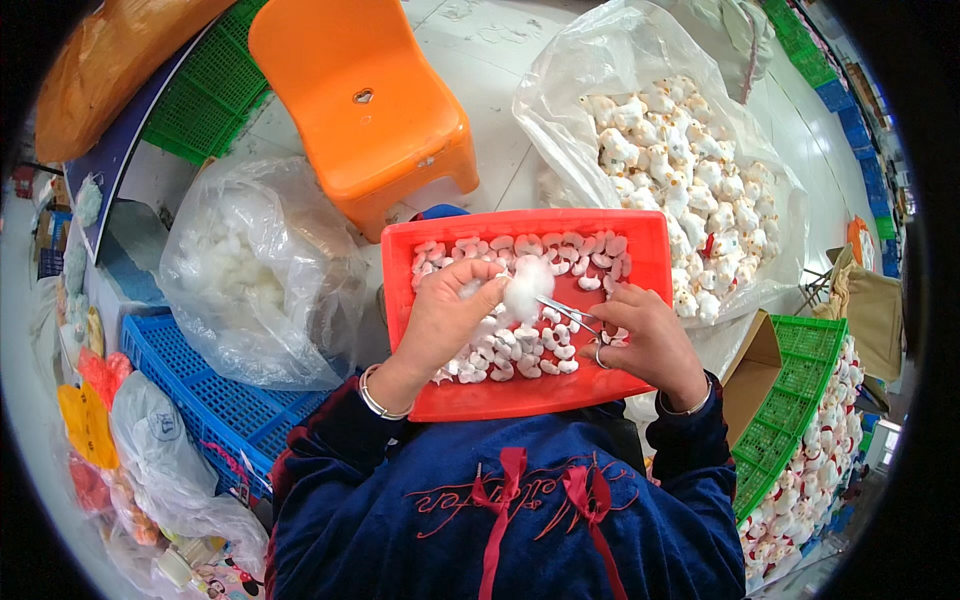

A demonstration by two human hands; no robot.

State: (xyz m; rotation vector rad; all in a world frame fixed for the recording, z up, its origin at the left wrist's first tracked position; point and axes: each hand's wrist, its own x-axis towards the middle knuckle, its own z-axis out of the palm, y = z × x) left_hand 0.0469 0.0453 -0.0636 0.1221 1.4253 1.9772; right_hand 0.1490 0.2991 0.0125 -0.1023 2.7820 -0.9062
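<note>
My left hand (445, 315) is closed in a pinch at a puff of white fibre stuffing (526, 292) above the tray; whether a small piece is also between the fingertips I cannot make out. In my right hand (645, 335) are metal forceps (567, 311) with finger rings, their tips reaching into the stuffing's right side. Beneath both hands lies a red plastic tray (652, 250), apparently on my lap. Many small curved white fabric pieces (505, 350) are spread across it, some covered by my hands.
An orange stool (385, 125) stands beyond the tray. To the left is a clear bag of stuffing (235, 265) near a blue crate (225, 390). A large bag of small white plush figures (685, 175) sits at far right; a green crate (790, 400) and more plush are nearer.
</note>
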